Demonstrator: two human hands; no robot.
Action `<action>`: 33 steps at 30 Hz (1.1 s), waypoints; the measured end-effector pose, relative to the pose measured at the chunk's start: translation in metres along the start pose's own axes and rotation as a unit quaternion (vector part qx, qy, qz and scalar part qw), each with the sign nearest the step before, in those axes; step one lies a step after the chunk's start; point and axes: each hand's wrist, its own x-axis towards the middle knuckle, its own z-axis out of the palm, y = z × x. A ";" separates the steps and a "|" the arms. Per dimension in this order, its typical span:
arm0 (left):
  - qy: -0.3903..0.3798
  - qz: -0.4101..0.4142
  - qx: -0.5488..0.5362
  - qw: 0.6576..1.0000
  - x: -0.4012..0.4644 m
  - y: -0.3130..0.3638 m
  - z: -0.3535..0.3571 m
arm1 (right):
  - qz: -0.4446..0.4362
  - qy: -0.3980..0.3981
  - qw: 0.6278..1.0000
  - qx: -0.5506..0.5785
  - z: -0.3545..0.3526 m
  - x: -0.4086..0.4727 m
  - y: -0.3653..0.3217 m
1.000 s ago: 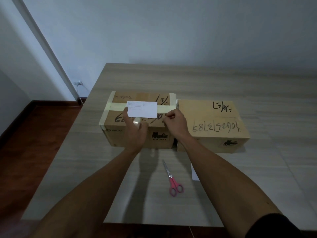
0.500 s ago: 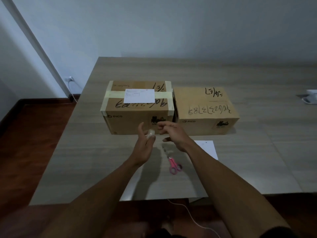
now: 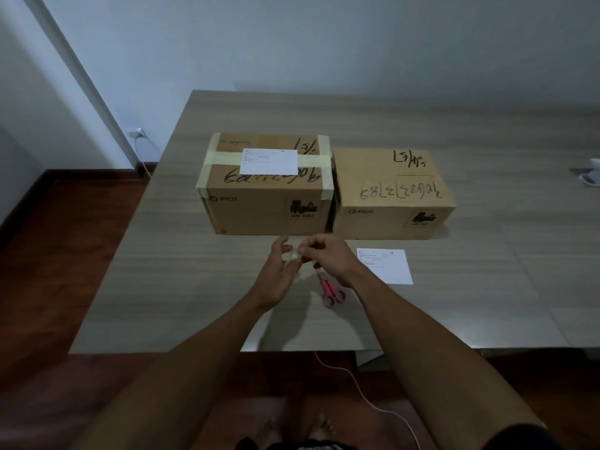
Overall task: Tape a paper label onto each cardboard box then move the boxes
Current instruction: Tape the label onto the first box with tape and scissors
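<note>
Two cardboard boxes stand side by side on the table. The left box (image 3: 259, 209) has pale tape bands and a white paper label (image 3: 269, 162) on its top. No label is on the right box (image 3: 389, 190). A second paper label (image 3: 389, 267) lies flat on the table in front of the right box. In front of the boxes my left hand (image 3: 277, 274) holds a small roll of clear tape (image 3: 294, 255). My right hand (image 3: 328, 258) pinches the tape at the roll. Both hands are apart from the boxes.
Pink-handled scissors (image 3: 332, 292) lie on the table (image 3: 162, 271) just under my right wrist. A white cup and saucer (image 3: 592, 173) sit at the far right edge. A white cable (image 3: 360, 388) hangs below the table's near edge.
Both hands have left the top of the left box and drawn back towards me, and the label stays there. My right hand has closed in on the tape roll in my left.
</note>
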 end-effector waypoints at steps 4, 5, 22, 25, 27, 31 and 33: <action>0.016 -0.043 -0.019 0.999 0.008 0.001 0.006 | -0.025 0.003 0.997 -0.077 -0.004 0.004 0.002; 0.023 -0.059 -0.031 0.998 0.011 0.004 0.008 | -0.038 0.012 0.994 -0.099 -0.005 0.006 0.004; 0.030 -0.149 -0.174 0.973 0.036 0.013 0.023 | -0.117 0.030 0.979 -0.165 -0.034 0.035 -0.001; 0.021 -0.156 -0.181 0.971 0.038 0.015 0.021 | -0.123 0.027 0.976 -0.176 -0.036 0.039 -0.004; 0.005 -0.154 -0.179 0.972 0.040 0.015 0.020 | -0.123 0.023 0.975 -0.185 -0.037 0.041 -0.005; -0.036 -0.153 -0.183 0.971 0.040 0.017 0.017 | -0.117 0.019 0.975 -0.188 -0.038 0.042 -0.005; -0.047 -0.158 -0.187 0.968 0.040 0.019 0.017 | -0.120 0.021 0.974 -0.192 -0.039 0.043 -0.004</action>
